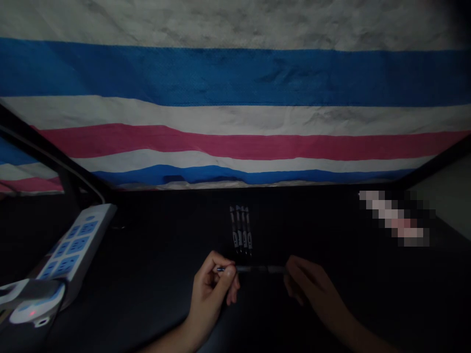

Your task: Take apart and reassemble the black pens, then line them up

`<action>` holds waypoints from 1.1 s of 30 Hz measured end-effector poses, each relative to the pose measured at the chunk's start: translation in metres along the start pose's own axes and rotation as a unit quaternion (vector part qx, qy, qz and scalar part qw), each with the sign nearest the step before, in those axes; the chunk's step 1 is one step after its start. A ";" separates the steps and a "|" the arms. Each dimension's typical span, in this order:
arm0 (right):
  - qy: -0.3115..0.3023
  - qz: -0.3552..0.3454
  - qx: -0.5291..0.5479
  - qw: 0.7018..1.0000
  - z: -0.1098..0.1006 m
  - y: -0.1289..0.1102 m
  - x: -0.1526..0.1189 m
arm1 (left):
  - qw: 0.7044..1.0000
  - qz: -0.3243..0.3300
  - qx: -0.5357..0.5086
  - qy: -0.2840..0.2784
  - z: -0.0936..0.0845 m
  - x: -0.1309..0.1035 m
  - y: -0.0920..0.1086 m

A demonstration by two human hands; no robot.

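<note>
Near four pens point(241, 228), left hand point(215, 289) and right hand point(312, 284) tightly pinched another pen point(259, 269) endwise, seemingly needing steadiness.

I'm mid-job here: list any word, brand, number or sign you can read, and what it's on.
No text is readable.
Four dark pens with pale ends: any markings too small to read.
Slim dark pen held crosswise: too dim to read.
White power strip with blue socket panels: no legible lettering.
Pale and pink pixelated item: masked, unreadable.

Striped sheet point(235, 78), white power strip point(83, 250)
</note>
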State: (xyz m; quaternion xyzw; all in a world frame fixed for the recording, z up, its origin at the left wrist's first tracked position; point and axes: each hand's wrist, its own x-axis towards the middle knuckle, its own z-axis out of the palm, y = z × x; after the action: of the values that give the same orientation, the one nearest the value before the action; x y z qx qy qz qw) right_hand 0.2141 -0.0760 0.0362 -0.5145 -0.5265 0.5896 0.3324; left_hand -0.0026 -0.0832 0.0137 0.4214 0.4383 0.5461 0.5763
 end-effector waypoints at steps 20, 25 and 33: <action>-0.010 0.021 0.067 0.997 0.001 0.002 0.003 | 1.000 0.005 0.000 -0.002 -0.001 0.001 0.000; 0.036 0.020 0.176 0.983 -0.003 0.004 0.002 | 1.000 0.001 0.005 0.010 -0.002 0.001 0.001; 0.164 -0.010 0.239 0.957 -0.012 0.006 0.002 | 0.999 0.011 -0.001 0.041 -0.002 0.003 0.003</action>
State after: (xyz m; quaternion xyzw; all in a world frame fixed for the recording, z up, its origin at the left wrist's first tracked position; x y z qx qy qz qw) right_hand 0.2261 -0.0717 0.0306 -0.5049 -0.3132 0.6022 0.5333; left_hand -0.0054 -0.0803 0.0159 0.4030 0.4567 0.5692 0.5523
